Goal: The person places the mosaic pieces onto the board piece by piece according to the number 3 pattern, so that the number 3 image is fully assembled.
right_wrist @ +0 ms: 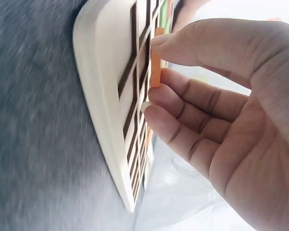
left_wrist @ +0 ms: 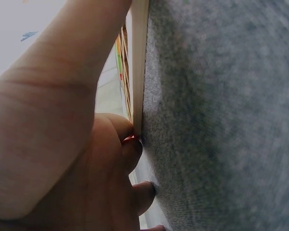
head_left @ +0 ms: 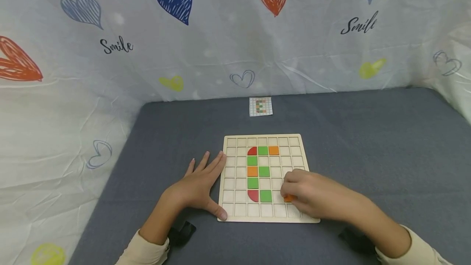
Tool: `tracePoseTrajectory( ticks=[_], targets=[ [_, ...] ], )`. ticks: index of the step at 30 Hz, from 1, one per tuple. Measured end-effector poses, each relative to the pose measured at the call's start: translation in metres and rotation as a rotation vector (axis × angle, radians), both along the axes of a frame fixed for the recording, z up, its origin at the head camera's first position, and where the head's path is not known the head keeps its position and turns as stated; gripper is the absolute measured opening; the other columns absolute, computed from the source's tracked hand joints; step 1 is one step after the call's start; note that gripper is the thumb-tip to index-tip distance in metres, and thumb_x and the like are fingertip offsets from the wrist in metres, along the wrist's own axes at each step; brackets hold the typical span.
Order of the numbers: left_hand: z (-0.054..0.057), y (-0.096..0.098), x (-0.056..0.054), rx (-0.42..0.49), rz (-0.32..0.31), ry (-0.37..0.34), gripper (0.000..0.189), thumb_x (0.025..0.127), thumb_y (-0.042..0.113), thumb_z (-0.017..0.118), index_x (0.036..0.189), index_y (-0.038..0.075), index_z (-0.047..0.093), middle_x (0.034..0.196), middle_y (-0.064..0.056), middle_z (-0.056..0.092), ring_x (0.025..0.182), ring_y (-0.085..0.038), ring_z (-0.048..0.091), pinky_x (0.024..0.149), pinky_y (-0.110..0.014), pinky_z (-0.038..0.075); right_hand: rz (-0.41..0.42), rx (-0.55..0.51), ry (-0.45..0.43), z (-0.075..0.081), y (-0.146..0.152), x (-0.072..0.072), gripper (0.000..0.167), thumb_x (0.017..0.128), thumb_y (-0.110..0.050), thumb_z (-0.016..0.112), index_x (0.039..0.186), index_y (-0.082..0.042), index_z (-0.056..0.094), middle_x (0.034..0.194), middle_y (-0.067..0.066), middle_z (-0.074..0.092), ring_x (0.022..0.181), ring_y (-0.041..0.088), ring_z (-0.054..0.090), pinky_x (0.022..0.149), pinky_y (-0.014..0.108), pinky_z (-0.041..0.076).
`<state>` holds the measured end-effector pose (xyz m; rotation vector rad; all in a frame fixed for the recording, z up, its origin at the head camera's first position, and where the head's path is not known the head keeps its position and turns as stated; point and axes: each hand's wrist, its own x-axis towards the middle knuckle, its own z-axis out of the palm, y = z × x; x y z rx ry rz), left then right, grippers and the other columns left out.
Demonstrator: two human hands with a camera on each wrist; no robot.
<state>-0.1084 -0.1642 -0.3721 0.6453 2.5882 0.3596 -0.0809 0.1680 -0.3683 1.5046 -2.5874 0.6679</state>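
Observation:
A pale wooden grid board lies on the grey cloth, its square cells partly filled with green, orange and red tiles. Red rounded tiles sit at two corners of the pattern, with a green tile beside the lower one. My right hand pinches an orange square tile between thumb and fingers, close over the lower right cells. Spread wide, my left hand rests along the board's left edge, thumb at the lower left corner and index fingertip higher up the side.
Behind the board lies a small card printed with a coloured grid pattern. A white curtain with hearts and the word "Smile" hangs at the table's back and left. The grey cloth extends around the board.

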Motion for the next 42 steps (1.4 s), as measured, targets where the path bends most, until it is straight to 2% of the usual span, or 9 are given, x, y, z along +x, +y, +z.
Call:
tracePoseTrajectory(
  ticks=[11, 19, 25, 29, 32, 34, 37, 39, 42],
  targets=[
    [-0.001, 0.001, -0.001, 0.021, -0.016, -0.003, 0.150, 0.050, 0.076, 0.085, 0.163, 0.015, 0.006, 0.168, -0.002, 0.002, 0.151, -0.035, -0.010, 0.113, -0.066, -0.005, 0.042, 0.005, 0.030, -0.003, -0.018, 0.000, 0.019, 0.081, -0.002, 0.077, 0.084, -0.019, 0.069, 0.083, -0.012, 0.054, 0.076, 0.005, 0.050, 0.070, 0.019, 0.046],
    [-0.002, 0.002, -0.002, -0.015, -0.005, 0.005, 0.152, 0.048, 0.077, 0.085, 0.163, 0.017, 0.005, 0.168, 0.000, 0.000, 0.151, -0.032, -0.011, 0.114, -0.063, -0.005, 0.021, -0.008, 0.013, -0.006, -0.016, 0.001, 0.019, 0.083, -0.001, 0.075, 0.085, -0.019, 0.074, 0.086, -0.013, 0.058, 0.078, 0.004, 0.053, 0.072, 0.019, 0.047],
    [-0.002, -0.001, -0.003, 0.008, -0.004, -0.015, 0.149, 0.051, 0.076, 0.084, 0.163, 0.018, 0.005, 0.168, 0.000, 0.001, 0.151, -0.032, -0.011, 0.115, -0.063, -0.006, -0.002, -0.029, 0.046, -0.007, -0.004, -0.001, 0.016, 0.082, -0.002, 0.075, 0.088, -0.016, 0.075, 0.092, -0.011, 0.060, 0.084, 0.006, 0.054, 0.075, 0.022, 0.049],
    [-0.001, -0.010, -0.005, 0.081, 0.031, -0.010, 0.137, 0.064, 0.072, 0.081, 0.163, 0.014, 0.006, 0.168, -0.003, 0.003, 0.152, -0.034, -0.006, 0.115, -0.064, -0.002, -0.105, -0.052, 0.083, -0.007, 0.016, -0.007, 0.015, 0.084, -0.003, 0.073, 0.096, -0.012, 0.075, 0.103, -0.004, 0.064, 0.094, 0.012, 0.058, 0.080, 0.031, 0.052],
    [0.000, -0.021, -0.008, 0.077, 0.093, 0.098, 0.130, 0.072, 0.073, 0.075, 0.162, 0.011, 0.006, 0.168, -0.008, 0.002, 0.151, -0.039, -0.002, 0.114, -0.066, 0.001, -0.247, -0.031, 0.099, -0.007, 0.037, -0.013, 0.027, 0.090, -0.009, 0.071, 0.117, -0.006, 0.071, 0.124, 0.009, 0.063, 0.115, 0.026, 0.058, 0.093, 0.044, 0.049],
    [0.003, -0.028, -0.009, 0.038, 0.146, 0.179, 0.126, 0.075, 0.076, 0.068, 0.162, 0.009, 0.006, 0.168, -0.011, -0.001, 0.150, -0.043, -0.003, 0.113, -0.068, 0.001, -0.362, 0.021, 0.070, -0.007, 0.052, -0.016, 0.044, 0.096, -0.018, 0.067, 0.137, -0.003, 0.060, 0.143, 0.018, 0.052, 0.133, 0.038, 0.045, 0.105, 0.055, 0.037],
    [0.008, -0.036, -0.011, -0.005, 0.207, 0.246, 0.121, 0.079, 0.080, 0.059, 0.162, 0.010, 0.007, 0.167, -0.014, -0.003, 0.149, -0.045, -0.005, 0.112, -0.069, -0.001, -0.519, 0.127, -0.022, -0.007, 0.071, -0.020, 0.067, 0.102, -0.036, 0.058, 0.157, -0.005, 0.034, 0.162, 0.023, 0.022, 0.148, 0.046, 0.011, 0.113, 0.066, 0.011],
    [0.011, -0.040, -0.011, -0.016, 0.225, 0.247, 0.117, 0.081, 0.081, 0.054, 0.163, 0.011, 0.007, 0.167, -0.015, -0.004, 0.149, -0.046, -0.007, 0.112, -0.069, -0.003, -0.590, 0.184, -0.088, -0.008, 0.080, -0.023, 0.076, 0.103, -0.046, 0.053, 0.161, -0.009, 0.022, 0.165, 0.022, 0.008, 0.149, 0.046, -0.005, 0.112, 0.069, -0.001],
    [0.013, -0.041, -0.011, -0.021, 0.230, 0.244, 0.116, 0.082, 0.083, 0.051, 0.163, 0.013, 0.007, 0.167, -0.015, -0.005, 0.149, -0.046, -0.009, 0.112, -0.068, -0.005, -0.630, 0.225, -0.141, -0.009, 0.085, -0.026, 0.081, 0.102, -0.052, 0.051, 0.162, -0.011, 0.016, 0.166, 0.021, 0.001, 0.149, 0.045, -0.012, 0.109, 0.071, -0.007]
  ],
)
